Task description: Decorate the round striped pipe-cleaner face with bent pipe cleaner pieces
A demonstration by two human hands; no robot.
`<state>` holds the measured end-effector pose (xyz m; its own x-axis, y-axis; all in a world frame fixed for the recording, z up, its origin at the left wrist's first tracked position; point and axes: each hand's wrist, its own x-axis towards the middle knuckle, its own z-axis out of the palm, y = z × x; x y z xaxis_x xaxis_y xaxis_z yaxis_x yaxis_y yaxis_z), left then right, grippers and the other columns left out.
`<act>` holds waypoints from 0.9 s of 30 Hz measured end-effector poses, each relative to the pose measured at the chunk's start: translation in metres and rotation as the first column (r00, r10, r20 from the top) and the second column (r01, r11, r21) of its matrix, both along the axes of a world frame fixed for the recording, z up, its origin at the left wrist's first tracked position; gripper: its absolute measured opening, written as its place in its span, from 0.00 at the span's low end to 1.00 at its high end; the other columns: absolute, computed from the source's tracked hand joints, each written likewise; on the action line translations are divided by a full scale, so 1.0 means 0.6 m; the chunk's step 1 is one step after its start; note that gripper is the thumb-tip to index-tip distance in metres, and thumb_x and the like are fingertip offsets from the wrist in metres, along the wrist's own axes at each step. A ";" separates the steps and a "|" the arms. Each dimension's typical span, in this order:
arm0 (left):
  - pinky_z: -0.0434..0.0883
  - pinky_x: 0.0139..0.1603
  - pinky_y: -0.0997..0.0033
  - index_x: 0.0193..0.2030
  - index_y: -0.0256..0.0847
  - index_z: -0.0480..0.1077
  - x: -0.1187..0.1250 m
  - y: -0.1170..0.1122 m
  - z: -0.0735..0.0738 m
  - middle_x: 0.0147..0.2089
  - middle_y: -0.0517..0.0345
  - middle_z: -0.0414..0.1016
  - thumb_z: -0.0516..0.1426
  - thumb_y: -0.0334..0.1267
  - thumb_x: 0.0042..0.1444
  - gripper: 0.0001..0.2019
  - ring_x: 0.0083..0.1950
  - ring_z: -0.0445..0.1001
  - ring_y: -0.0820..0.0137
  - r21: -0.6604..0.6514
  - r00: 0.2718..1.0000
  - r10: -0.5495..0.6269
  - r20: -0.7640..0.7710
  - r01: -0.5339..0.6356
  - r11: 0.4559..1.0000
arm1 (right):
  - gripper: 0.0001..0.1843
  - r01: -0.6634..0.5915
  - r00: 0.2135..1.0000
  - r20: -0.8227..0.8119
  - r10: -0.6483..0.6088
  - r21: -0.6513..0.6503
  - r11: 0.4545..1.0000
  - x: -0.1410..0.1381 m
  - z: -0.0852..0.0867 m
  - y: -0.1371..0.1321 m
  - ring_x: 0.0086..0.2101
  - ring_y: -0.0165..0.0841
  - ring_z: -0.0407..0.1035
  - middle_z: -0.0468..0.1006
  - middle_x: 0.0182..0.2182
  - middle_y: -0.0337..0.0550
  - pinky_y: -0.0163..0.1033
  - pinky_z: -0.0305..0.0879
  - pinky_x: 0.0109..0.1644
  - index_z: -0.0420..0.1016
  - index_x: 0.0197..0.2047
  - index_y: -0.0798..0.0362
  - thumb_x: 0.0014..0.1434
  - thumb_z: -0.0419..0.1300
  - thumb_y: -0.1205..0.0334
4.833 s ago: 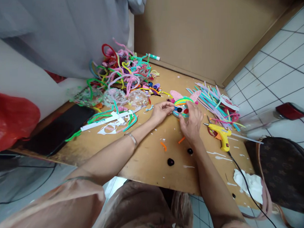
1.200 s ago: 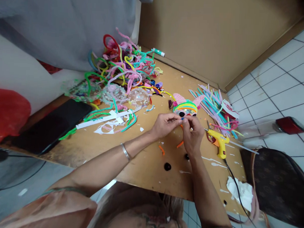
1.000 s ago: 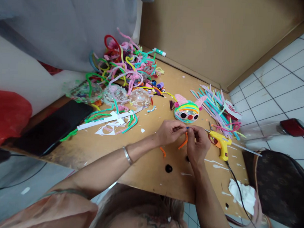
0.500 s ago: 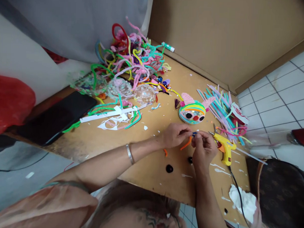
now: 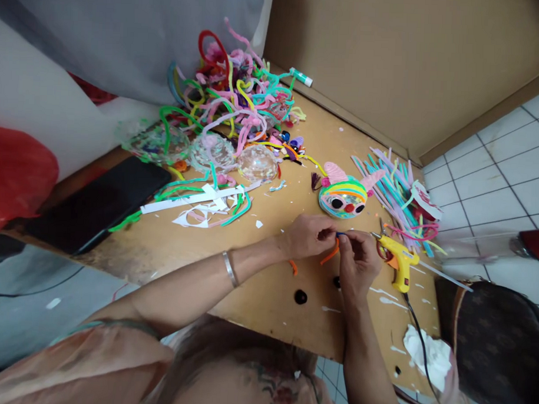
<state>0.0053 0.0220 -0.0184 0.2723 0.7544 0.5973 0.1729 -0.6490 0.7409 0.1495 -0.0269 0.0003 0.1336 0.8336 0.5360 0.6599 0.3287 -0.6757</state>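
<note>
My left hand point(image 5: 307, 235) and my right hand point(image 5: 358, 259) meet above the wooden table point(image 5: 267, 272), both pinched on a small blue piece point(image 5: 340, 234) between their fingertips. An orange pipe-cleaner bit point(image 5: 329, 255) lies just below them. Beyond the hands sits a round craft face point(image 5: 344, 195) wound from striped pipe cleaners, with pink ears, two black eyes and a red nose. Neither hand touches it.
A yellow glue gun point(image 5: 398, 258) with a black cord lies right of my hands. Bundled straight pipe cleaners point(image 5: 396, 191) lie behind it, a tangled pile point(image 5: 237, 101) at the far left. Paper scraps point(image 5: 198, 206), a black tablet point(image 5: 92, 203), black pompoms point(image 5: 300, 297), white tissue point(image 5: 427, 352) and a brown bag point(image 5: 498, 345) are around.
My hands left the craft face and drew back toward me, coming together on the small blue piece. The view shifted slightly; over the last half second the hands barely moved.
</note>
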 end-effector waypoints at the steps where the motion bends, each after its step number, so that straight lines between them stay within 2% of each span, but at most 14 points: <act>1: 0.64 0.30 0.75 0.29 0.37 0.70 -0.001 0.001 -0.001 0.25 0.58 0.72 0.53 0.32 0.55 0.07 0.26 0.66 0.75 0.030 1.000 0.003 -0.027 -0.002 1.000 | 0.07 0.005 1.000 0.016 -0.005 0.002 1.000 0.000 0.000 0.000 0.29 0.29 0.67 0.73 0.28 0.37 0.35 0.64 0.35 0.74 0.33 0.52 0.60 0.61 0.58; 4: 0.64 0.31 0.74 0.29 0.38 0.70 -0.002 0.003 -0.001 0.26 0.57 0.73 0.52 0.31 0.55 0.07 0.28 0.67 0.74 0.075 0.997 0.019 -0.068 -0.014 0.997 | 0.07 0.039 0.999 0.031 -0.038 -0.016 0.999 -0.003 0.000 -0.001 0.28 0.29 0.66 0.72 0.26 0.36 0.35 0.63 0.33 0.73 0.32 0.52 0.61 0.61 0.59; 7: 0.63 0.31 0.74 0.27 0.38 0.69 -0.004 0.007 -0.001 0.26 0.58 0.72 0.53 0.31 0.54 0.06 0.27 0.67 0.75 0.017 0.999 0.051 -0.011 -0.051 0.999 | 0.08 0.062 0.998 0.001 -0.062 -0.010 0.998 -0.004 0.003 0.000 0.26 0.28 0.66 0.72 0.25 0.35 0.34 0.63 0.32 0.74 0.31 0.52 0.60 0.61 0.59; 11: 0.63 0.31 0.76 0.26 0.39 0.67 -0.011 0.019 0.004 0.23 0.63 0.68 0.55 0.32 0.54 0.06 0.25 0.64 0.77 -0.191 0.980 0.121 0.161 -0.089 0.977 | 0.08 0.034 0.991 -0.124 -0.041 -0.064 0.997 -0.009 0.013 0.004 0.24 0.28 0.68 0.74 0.24 0.35 0.34 0.65 0.30 0.75 0.33 0.53 0.59 0.63 0.57; 14: 0.63 0.31 0.76 0.29 0.39 0.67 -0.017 0.033 0.006 0.24 0.64 0.66 0.54 0.33 0.55 0.05 0.26 0.63 0.77 -0.385 0.932 0.209 0.295 -0.084 0.919 | 0.09 -0.020 0.976 -0.218 -0.005 -0.112 0.994 -0.019 0.023 0.008 0.25 0.30 0.72 0.76 0.25 0.36 0.36 0.70 0.32 0.76 0.33 0.52 0.58 0.64 0.55; 17: 0.66 0.35 0.75 0.33 0.39 0.65 -0.018 0.050 0.001 0.30 0.62 0.68 0.55 0.32 0.54 0.01 0.31 0.66 0.76 -0.502 0.866 0.294 0.404 -0.059 0.863 | 0.09 -0.039 0.969 -0.246 0.010 -0.111 0.993 -0.030 0.032 0.013 0.28 0.31 0.74 0.78 0.26 0.37 0.38 0.71 0.35 0.76 0.35 0.52 0.58 0.64 0.55; 19: 0.68 0.42 0.74 0.37 0.40 0.63 -0.014 0.063 -0.004 0.36 0.60 0.69 0.57 0.30 0.51 0.07 0.38 0.70 0.74 -0.545 0.828 0.305 0.470 0.001 0.839 | 0.08 -0.013 0.987 -0.164 0.004 -0.057 0.998 -0.033 0.038 0.019 0.30 0.32 0.73 0.78 0.28 0.39 0.39 0.71 0.37 0.76 0.35 0.52 0.58 0.63 0.56; 22: 0.69 0.50 0.71 0.39 0.41 0.61 -0.009 0.076 -0.010 0.44 0.57 0.70 0.58 0.29 0.49 0.12 0.47 0.71 0.72 -0.551 0.803 0.253 0.539 0.110 0.827 | 0.08 0.067 0.996 0.051 -0.072 0.093 0.993 -0.033 0.047 0.034 0.39 0.35 0.72 0.77 0.35 0.42 0.45 0.69 0.46 0.77 0.33 0.51 0.58 0.63 0.56; 24: 0.69 0.50 0.71 0.39 0.41 0.61 -0.009 0.077 -0.009 0.46 0.56 0.71 0.58 0.30 0.49 0.12 0.48 0.71 0.71 -0.525 0.813 0.224 0.537 0.115 0.844 | 0.08 0.117 0.978 0.149 -0.143 0.169 0.979 -0.031 0.054 0.046 0.45 0.39 0.70 0.76 0.41 0.45 0.50 0.65 0.53 0.79 0.32 0.50 0.57 0.64 0.56; 27: 0.68 0.45 0.73 0.37 0.39 0.66 -0.012 0.070 -0.002 0.40 0.57 0.71 0.58 0.32 0.52 0.06 0.41 0.70 0.73 -0.483 0.846 0.239 0.477 0.025 0.875 | 0.08 0.136 0.962 0.210 -0.174 0.186 0.973 -0.034 0.060 0.065 0.50 0.42 0.67 0.74 0.47 0.46 0.54 0.59 0.57 0.79 0.31 0.49 0.57 0.63 0.55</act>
